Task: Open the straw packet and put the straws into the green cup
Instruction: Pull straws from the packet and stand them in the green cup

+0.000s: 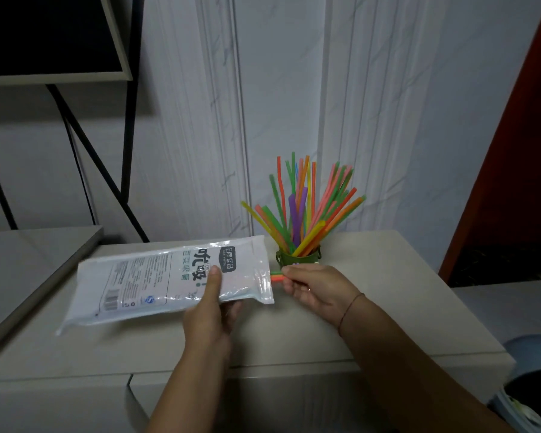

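Head camera looks down on a pale counter (388,292) set against a white panelled wall. A person's left hand (211,310) holds a white straw packet (156,276) over the counter, lying almost flat with its printed face up. The thumb presses on top of the packet and the other fingers curl underneath, mostly hidden. Most of the packet stretches away to the left of those fingers, and its right end sits just to their right.

At that end, the right hand (313,289) pinches a few straw ends (277,275), green and orange, that stick out of the packet. Thumb and fingertips are closed together on them, and the remaining fingers are curled in. A thin cord (350,307) circles the right wrist.

Just behind the right fingers stands a small green cup (286,257) on the counter, its lower part hidden by the hand; whether it touches the fingers cannot be told. A bunch of straws (300,207) stands in it, fanning upward in green, orange, yellow, pink and purple. Far to the left of the left fingers, a dark metal frame (128,120) rises by the wall
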Action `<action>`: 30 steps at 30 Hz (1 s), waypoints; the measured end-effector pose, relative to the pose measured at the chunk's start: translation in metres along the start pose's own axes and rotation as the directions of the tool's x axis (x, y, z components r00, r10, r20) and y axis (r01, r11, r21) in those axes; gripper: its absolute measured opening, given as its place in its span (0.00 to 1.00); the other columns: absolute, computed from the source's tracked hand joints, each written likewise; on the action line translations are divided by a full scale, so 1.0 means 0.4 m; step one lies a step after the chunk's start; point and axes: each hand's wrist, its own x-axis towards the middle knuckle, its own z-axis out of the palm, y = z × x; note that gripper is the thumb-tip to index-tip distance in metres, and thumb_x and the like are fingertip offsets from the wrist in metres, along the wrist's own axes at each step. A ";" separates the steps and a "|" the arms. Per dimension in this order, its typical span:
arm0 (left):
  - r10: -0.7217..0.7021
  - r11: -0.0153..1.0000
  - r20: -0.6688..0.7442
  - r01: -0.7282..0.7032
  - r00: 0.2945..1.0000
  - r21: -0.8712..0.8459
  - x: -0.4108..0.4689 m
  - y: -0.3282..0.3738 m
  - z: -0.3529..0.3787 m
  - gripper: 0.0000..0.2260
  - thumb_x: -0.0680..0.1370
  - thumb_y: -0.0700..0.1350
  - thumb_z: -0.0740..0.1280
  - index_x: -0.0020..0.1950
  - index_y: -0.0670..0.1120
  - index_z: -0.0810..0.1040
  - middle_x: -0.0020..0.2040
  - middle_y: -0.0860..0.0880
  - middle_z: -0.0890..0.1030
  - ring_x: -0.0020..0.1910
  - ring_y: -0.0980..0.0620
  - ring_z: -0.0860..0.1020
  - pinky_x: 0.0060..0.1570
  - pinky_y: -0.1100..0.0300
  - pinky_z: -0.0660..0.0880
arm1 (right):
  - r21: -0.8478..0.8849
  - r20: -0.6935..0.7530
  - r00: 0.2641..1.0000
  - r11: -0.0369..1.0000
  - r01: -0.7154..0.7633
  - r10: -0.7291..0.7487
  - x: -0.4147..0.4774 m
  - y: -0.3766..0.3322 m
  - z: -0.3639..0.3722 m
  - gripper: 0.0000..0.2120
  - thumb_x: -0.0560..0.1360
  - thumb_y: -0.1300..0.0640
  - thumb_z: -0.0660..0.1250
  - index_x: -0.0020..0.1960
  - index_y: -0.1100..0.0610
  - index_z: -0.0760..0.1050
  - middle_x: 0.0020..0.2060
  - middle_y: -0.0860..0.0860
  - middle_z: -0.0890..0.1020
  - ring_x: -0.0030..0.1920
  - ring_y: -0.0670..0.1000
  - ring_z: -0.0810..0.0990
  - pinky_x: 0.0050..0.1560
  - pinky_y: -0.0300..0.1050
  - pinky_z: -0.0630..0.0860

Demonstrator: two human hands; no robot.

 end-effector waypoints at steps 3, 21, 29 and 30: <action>-0.066 0.996 -0.017 0.065 0.998 -0.054 0.006 0.012 -0.006 0.12 0.72 0.46 0.73 0.54 0.54 0.77 0.49 0.53 0.83 0.45 0.56 0.82 0.33 0.60 0.78 | -0.084 -0.035 0.997 0.995 0.061 -0.064 0.002 -0.042 -0.032 0.05 0.73 0.71 0.65 0.39 0.66 0.76 0.25 0.55 0.76 0.21 0.44 0.75 0.25 0.34 0.76; -0.218 0.954 -0.015 0.210 0.976 -0.212 -0.011 -0.002 0.023 0.08 0.73 0.41 0.72 0.47 0.50 0.76 0.38 0.52 0.84 0.33 0.57 0.83 0.29 0.61 0.79 | 0.117 -0.026 0.987 0.980 0.159 -0.157 -0.002 -0.058 -0.017 0.04 0.75 0.68 0.64 0.41 0.65 0.76 0.25 0.54 0.78 0.23 0.45 0.76 0.25 0.35 0.74; -0.229 0.955 -0.023 0.220 0.973 -0.200 -0.012 -0.017 0.028 0.08 0.73 0.39 0.71 0.47 0.50 0.77 0.44 0.50 0.83 0.41 0.53 0.81 0.29 0.61 0.81 | 0.126 -0.011 0.990 0.982 0.140 -0.140 -0.005 -0.058 -0.038 0.03 0.75 0.65 0.65 0.44 0.63 0.77 0.28 0.54 0.78 0.24 0.45 0.77 0.25 0.36 0.75; -0.233 0.954 -0.020 0.225 0.972 -0.200 -0.015 -0.020 0.032 0.08 0.73 0.38 0.71 0.47 0.50 0.77 0.44 0.50 0.83 0.41 0.53 0.81 0.29 0.60 0.81 | 0.131 0.006 0.990 0.982 0.136 -0.138 -0.006 -0.047 -0.029 0.02 0.75 0.65 0.65 0.46 0.63 0.77 0.29 0.54 0.79 0.25 0.45 0.77 0.26 0.36 0.76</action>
